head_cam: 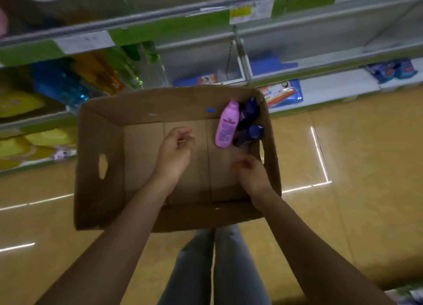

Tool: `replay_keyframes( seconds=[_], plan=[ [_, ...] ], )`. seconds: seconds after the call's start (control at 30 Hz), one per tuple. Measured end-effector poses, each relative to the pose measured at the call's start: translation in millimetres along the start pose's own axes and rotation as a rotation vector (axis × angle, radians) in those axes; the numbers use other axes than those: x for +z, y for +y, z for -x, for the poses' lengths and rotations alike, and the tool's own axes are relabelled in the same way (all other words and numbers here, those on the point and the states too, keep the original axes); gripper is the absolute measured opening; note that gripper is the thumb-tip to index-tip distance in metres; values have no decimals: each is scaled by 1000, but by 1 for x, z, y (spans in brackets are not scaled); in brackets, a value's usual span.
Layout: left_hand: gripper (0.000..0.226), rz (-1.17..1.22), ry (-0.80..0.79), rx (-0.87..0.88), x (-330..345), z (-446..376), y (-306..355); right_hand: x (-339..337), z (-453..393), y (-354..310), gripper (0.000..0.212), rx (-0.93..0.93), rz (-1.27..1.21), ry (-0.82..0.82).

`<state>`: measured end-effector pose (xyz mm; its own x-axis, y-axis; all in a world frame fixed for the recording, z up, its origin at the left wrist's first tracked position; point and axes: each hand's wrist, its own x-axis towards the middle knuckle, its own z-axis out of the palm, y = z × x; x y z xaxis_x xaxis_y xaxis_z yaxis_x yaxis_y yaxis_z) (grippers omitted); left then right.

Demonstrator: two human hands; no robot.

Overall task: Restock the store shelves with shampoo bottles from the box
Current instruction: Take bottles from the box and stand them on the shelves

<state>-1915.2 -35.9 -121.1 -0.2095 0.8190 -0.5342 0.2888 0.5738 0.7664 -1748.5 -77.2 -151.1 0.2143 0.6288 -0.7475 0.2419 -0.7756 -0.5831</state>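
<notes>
Pink bottle lies in far right corner of cardboard box, touching dark blue bottles packed against right wall. Rest of box floor bare, much open room left of bottles. Left hand over box middle, fingers loosely curled, holding nothing. Right hand near right wall, just before bottles, fingers loosely curled, empty. Box stands on floor before shelves; colourful packs on left shelf.

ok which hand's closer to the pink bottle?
Right, narrowly. The right hand hangs just below the pink bottle, toward the box's near wall. The left hand is off to the bottle's left over mid-box.
</notes>
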Motion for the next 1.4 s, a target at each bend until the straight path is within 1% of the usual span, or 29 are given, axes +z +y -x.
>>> replay_keyframes(
  seconds=[0.13,0.23,0.3,0.33,0.47,0.53,0.6,0.7,0.8,0.9,0.97,1.1,1.17,1.2,1.27,1.33,1.4],
  plan=[
    [18,-5,-61,-29,26,-41,-14,12,-31,16,26,110,-87,-21],
    [12,11,-98,-65,45,-65,-21,24,-58,27,28,155,-106,-15],
    [11,16,-127,-66,59,-80,-24,31,-75,33,30,171,-111,-8],
    [15,5,-141,-59,65,-86,-25,34,-83,35,31,175,-104,-9],
    [46,-88,-162,30,88,-111,-29,46,-112,45,37,159,-47,-39],
    [55,-93,-173,50,97,-123,-31,51,-123,48,36,194,-30,-82],
    [58,-75,-206,47,103,-131,-31,57,-131,51,33,205,-47,-80],
    [49,-38,-277,58,113,-140,-33,58,-140,53,32,201,-111,-40],
    [40,-32,-333,67,118,-148,-39,56,-140,49,35,238,-224,-32],
    [31,-58,-373,82,120,-152,-42,56,-144,47,32,219,-262,-36],
    [24,-54,-361,88,121,-152,-43,54,-141,43,32,201,-266,-45],
    [28,-82,-308,98,113,-146,-44,50,-135,43,29,160,-251,-17],
    [25,-87,-299,94,104,-143,-45,48,-131,40,26,175,-289,-31],
    [25,-80,-294,95,97,-141,-43,47,-130,38,27,157,-265,-42],
    [26,-67,-295,87,83,-136,-39,46,-123,31,39,94,-203,-89],
    [30,-40,-308,88,67,-129,-31,41,-112,21,55,34,-210,-145],
    [36,-2,-301,86,51,-121,-23,35,-97,7,55,-57,-220,-203]
  ],
)
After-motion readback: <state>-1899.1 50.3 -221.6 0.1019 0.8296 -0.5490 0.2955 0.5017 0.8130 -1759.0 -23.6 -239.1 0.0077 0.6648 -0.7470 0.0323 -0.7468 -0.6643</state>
